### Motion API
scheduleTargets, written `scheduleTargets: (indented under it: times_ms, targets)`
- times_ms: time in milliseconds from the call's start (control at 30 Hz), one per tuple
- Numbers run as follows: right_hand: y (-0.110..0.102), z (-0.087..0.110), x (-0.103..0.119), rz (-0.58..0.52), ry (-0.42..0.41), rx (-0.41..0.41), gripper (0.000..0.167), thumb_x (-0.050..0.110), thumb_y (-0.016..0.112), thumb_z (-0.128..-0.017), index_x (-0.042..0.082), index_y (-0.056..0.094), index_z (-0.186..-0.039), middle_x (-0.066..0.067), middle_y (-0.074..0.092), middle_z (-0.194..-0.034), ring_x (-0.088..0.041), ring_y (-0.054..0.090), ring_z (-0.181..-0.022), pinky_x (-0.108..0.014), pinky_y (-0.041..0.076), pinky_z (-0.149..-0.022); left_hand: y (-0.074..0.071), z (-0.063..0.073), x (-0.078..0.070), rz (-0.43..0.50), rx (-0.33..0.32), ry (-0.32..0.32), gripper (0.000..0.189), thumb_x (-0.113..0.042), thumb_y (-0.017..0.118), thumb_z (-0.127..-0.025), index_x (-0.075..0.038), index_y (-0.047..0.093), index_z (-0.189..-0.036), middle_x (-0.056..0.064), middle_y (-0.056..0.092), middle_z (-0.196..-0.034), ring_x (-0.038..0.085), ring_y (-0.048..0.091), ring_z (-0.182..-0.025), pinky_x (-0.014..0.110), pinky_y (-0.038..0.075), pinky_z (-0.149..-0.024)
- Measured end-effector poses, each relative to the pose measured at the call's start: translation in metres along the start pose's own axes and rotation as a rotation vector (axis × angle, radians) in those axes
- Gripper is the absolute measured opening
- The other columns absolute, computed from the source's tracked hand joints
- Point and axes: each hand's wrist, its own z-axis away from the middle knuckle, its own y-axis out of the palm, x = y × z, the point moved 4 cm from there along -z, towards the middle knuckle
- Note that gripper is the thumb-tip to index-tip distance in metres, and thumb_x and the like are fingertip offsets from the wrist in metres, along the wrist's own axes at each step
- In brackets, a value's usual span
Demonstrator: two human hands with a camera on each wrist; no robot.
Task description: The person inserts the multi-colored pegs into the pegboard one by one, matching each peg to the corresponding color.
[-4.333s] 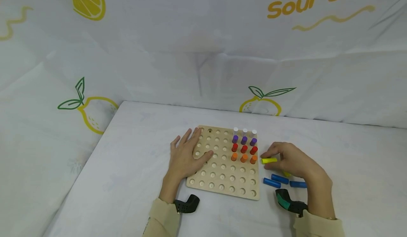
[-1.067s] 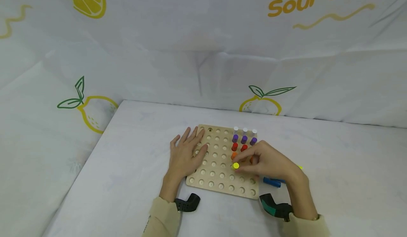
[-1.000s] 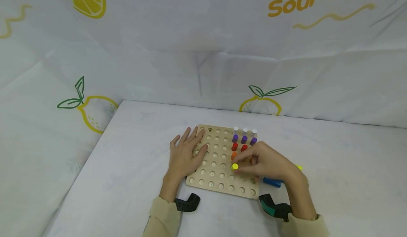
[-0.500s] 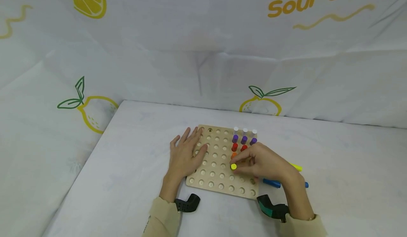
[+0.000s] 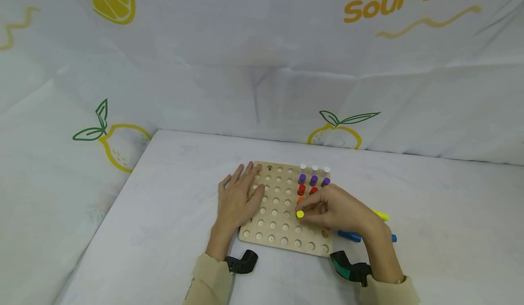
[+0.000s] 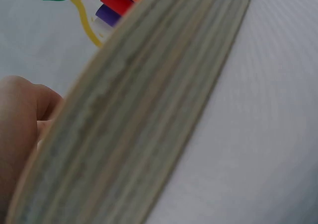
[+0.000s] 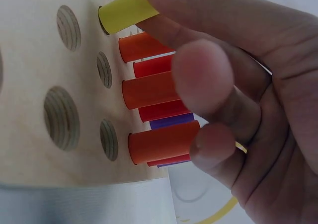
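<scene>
A wooden peg board (image 5: 278, 232) with rows of round holes lies on the table. My left hand (image 5: 235, 202) rests on its left edge, fingers spread and straight. Between thumb and finger, my right hand (image 5: 341, 209) pinches a yellow peg (image 5: 300, 214) just below the orange row. The right wrist view has the yellow peg (image 7: 126, 13) slightly tilted, its lower end at a hole. White pegs (image 5: 303, 167), purple pegs (image 5: 302, 179), red pegs (image 5: 301, 190) and orange pegs (image 7: 164, 142) stand in rows at the board's right; my right hand partly hides them in the head view.
To the right of the board lie blue pegs (image 5: 349, 236) and a yellow peg (image 5: 380, 215), partly covered by my right forearm. A white cloth with lemon prints (image 5: 229, 91) hangs behind the table. Each wrist wears a black device (image 5: 242, 262).
My right hand has carried the yellow peg from the table at the right onto the board and stood it at a hole. Over the last second it shifts slightly left. My left hand stays put.
</scene>
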Motion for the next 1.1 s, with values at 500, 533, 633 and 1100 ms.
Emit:
scheduleTargets:
  times_ms: [500, 533, 633, 1100]
  targets:
    - [-0.0014, -0.0007, -0.0012, 0.073, 0.001, -0.031, 0.018, 0.019, 0.083, -0.085, 0.012, 0.082, -0.102, 0.006, 0.074, -0.076, -0.002, 0.054, -0.055, -0.021, 0.045, -0.05, 0.0016, -0.0006, 0.0018, 0.005, -0.023, 0.0, 0.054, -0.043, 0.054, -0.095, -0.026, 0.056, -0.146, 0.0, 0.049, -0.158, 0.023, 0.035, -0.155, 0.056, 0.021, -0.122]
    - [-0.0015, -0.0009, -0.001, 0.082, 0.001, -0.035, 0.018, 0.019, 0.083, -0.085, 0.012, 0.082, -0.102, 0.006, 0.075, -0.077, -0.002, 0.054, -0.055, -0.021, 0.045, -0.05, 0.0015, -0.0006, 0.0017, 0.008, -0.023, 0.001, 0.054, -0.043, 0.054, -0.095, -0.026, 0.056, -0.146, 0.0, 0.05, -0.158, 0.023, 0.035, -0.155, 0.056, 0.021, -0.122]
    - [-0.002, -0.001, -0.0001, 0.102, -0.001, -0.048, 0.02, 0.019, 0.083, -0.085, 0.011, 0.082, -0.103, 0.006, 0.076, -0.079, -0.001, 0.056, -0.056, -0.021, 0.046, -0.051, 0.0007, -0.0009, 0.0013, 0.011, -0.02, 0.003, 0.055, -0.044, 0.054, -0.096, -0.025, 0.056, -0.147, 0.0, 0.05, -0.158, 0.023, 0.035, -0.155, 0.055, 0.021, -0.123]
    - [-0.0027, -0.0008, 0.001, 0.12, 0.002, -0.061, 0.021, 0.018, 0.083, -0.085, 0.01, 0.082, -0.105, 0.004, 0.079, -0.086, -0.003, 0.058, -0.06, -0.02, 0.047, -0.052, 0.0003, -0.0014, 0.0009, 0.022, -0.017, 0.003, 0.055, -0.044, 0.055, -0.096, -0.025, 0.055, -0.147, 0.0, 0.05, -0.157, 0.023, 0.035, -0.155, 0.055, 0.021, -0.122]
